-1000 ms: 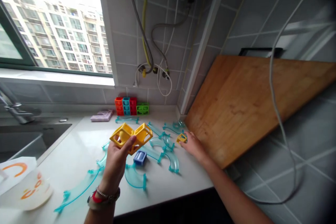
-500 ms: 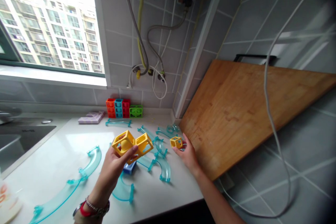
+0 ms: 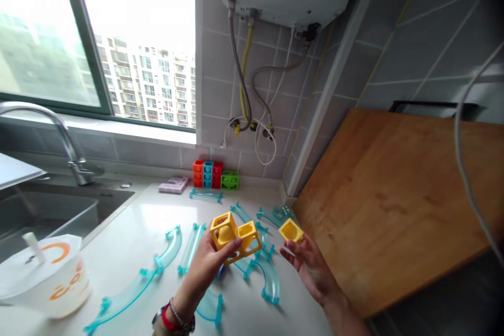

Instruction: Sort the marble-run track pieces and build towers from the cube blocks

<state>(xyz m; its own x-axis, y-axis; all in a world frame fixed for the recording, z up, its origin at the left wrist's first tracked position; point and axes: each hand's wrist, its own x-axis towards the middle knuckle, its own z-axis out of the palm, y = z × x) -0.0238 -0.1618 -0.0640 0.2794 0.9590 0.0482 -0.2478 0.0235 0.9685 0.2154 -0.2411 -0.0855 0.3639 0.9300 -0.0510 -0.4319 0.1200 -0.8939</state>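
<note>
My left hand (image 3: 210, 261) is closed around several joined yellow cube blocks (image 3: 244, 235), lifted above the counter. A rounded bulge shows inside one of them. To the right, my right hand (image 3: 311, 268) pinches a single yellow cube block (image 3: 290, 231), with one face toward me. A gap separates the single block from the joined ones. Below and around both hands lie clear teal track pieces, among them a curved one (image 3: 271, 283) and a long joined run (image 3: 129, 294) at the left. A blue block (image 3: 220, 272) is mostly hidden behind my left hand.
Stacked red, blue and green cube blocks (image 3: 212, 175) stand against the tiled wall beside a light purple box (image 3: 174, 185). A lidded cup with a straw (image 3: 43, 273) stands near the sink (image 3: 114, 205). A wooden board (image 3: 394, 194) leans at the right.
The view has swung left and up, bringing the faucet and cup into sight. My right hand has turned its yellow block and lifted it; my left hand still holds the joined blocks.
</note>
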